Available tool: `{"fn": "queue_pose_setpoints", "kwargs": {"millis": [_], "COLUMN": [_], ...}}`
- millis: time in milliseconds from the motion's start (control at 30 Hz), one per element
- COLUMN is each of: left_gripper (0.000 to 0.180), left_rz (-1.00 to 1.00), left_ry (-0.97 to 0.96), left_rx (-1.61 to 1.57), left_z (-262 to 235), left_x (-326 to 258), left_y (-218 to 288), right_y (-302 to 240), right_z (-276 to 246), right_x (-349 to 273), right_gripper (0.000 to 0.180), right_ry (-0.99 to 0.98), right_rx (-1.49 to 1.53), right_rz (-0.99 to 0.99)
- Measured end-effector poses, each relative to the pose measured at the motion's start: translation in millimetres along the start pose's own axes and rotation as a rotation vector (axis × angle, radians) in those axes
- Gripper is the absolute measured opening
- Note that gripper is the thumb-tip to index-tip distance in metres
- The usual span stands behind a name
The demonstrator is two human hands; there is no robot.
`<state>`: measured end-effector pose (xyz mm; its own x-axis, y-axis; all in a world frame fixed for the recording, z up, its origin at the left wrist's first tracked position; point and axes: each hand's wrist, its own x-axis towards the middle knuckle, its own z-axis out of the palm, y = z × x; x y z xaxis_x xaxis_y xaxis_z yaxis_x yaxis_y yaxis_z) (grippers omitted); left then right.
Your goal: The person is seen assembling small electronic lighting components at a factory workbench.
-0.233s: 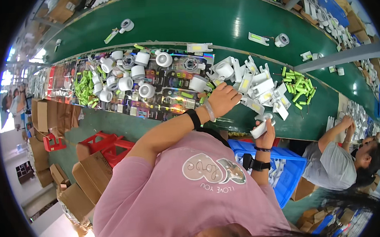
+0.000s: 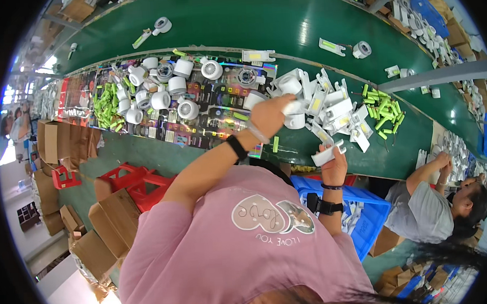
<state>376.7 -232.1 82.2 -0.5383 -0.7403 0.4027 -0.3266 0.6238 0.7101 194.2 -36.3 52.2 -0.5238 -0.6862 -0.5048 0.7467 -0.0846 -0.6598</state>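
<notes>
My left hand [image 2: 268, 118] is closed over the near edge of the white pile, its fingers on a white fan head [image 2: 295, 121]; motion blurs the part nearest the fingertips. My right hand [image 2: 334, 168], lower and to the right, grips a white handle shell [image 2: 324, 156], held tilted above the bench edge. Beyond both hands lies a heap of white handle shells [image 2: 337, 110], some with a yellow-green panel. A single green battery cell [image 2: 276, 144] rests on the bench by my left wrist.
Green battery cells lie in piles at right [image 2: 384, 113] and left [image 2: 107, 106]. White fan heads [image 2: 160, 100] cover the printed sheet [image 2: 220, 107]. Beyond runs a green belt [image 2: 238, 22] with a few parts. A blue crate [image 2: 374, 222] stands by my right arm; a co-worker [image 2: 425, 206] sits at right.
My left hand has shifted left and up, and a white fan head now shows at its fingers. My right hand has moved slightly up and left; only the handle shell now shows in it.
</notes>
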Motion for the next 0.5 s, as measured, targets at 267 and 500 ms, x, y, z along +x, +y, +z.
{"fn": "queue_pose_setpoints", "kwargs": {"millis": [267,500], "left_gripper": [0.049,0.047], "left_rz": [-0.863,-1.048], "left_ry": [-0.139,-0.084], "left_rx": [-0.618,-0.675], "left_z": [-101,-130], "left_x": [-75,-116], "left_y": [-47,-72], "right_y": [11,124], "right_z": [93,153], "right_x": [-35,-19], "right_gripper": [0.027,0.035], "right_ry": [-0.324,-0.651], "right_rx": [-0.489,-1.320], "right_rz": [0.204,0.112]}}
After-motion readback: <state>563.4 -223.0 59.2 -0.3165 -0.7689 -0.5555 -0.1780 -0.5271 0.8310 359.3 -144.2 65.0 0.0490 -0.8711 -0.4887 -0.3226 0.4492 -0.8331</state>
